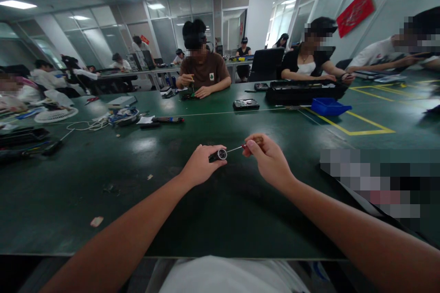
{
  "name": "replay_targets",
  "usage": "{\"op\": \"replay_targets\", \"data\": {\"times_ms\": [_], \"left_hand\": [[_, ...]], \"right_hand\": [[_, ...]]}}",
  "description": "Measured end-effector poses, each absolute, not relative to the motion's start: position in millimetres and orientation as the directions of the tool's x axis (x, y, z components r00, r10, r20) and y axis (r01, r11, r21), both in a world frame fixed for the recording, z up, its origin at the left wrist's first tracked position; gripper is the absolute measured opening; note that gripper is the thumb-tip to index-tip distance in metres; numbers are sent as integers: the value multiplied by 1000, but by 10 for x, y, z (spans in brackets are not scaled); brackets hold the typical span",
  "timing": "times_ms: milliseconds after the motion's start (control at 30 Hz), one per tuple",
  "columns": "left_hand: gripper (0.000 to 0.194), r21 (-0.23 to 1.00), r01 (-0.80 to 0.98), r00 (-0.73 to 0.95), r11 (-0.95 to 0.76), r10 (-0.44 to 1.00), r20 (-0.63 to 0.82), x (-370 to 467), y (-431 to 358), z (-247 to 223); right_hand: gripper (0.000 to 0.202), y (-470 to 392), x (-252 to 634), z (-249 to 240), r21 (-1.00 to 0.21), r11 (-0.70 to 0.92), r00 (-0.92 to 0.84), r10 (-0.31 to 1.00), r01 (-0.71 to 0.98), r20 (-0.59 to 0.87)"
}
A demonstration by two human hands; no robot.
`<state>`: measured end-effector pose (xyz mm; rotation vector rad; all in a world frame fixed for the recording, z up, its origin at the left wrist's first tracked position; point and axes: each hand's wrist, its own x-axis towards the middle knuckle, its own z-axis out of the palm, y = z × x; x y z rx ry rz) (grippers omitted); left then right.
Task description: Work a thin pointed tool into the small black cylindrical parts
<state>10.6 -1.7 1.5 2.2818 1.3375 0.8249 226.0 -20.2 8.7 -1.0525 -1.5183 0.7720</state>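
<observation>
My left hand (201, 165) is closed around a small black cylinder (217, 155) with a pale ring at its end, which faces right. What kind of part it is I cannot make out. In my right hand (268, 158) is a screwdriver (244, 146), gripped by its reddish handle between thumb and fingers. Its thin metal shaft points left, and the tip is at the ringed end of the cylinder. Whether the tip touches a screw inside is too small to tell. Both hands are just above the green tabletop (220, 210).
Across the table a person (205, 64) works on a small board. A hard drive (246, 104), a blue bin (328, 106) and a long black casing (302, 92) lie beyond my hands. Farther left are a dark pen-like tool (168, 120) and a tangled cable (92, 124).
</observation>
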Motion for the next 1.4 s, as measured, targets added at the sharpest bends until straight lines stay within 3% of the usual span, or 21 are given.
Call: {"op": "replay_targets", "data": {"times_ms": [767,933,1133,1400], "left_hand": [[35,559,675,387,-482,876,287,112,-20,23],[36,552,672,384,-493,870,309,92,-3,-9],[34,559,664,375,-496,868,325,57,20,-36],[37,560,646,403,-518,855,327,59,22,-57]], "right_hand": [[19,-245,2250,132,-857,419,-48,904,302,425],[22,-305,2262,183,-792,424,-81,897,439,435],[10,-333,2266,194,-670,572,-245,816,474,523],[22,-333,2254,238,-650,469,-186,870,598,457]]}}
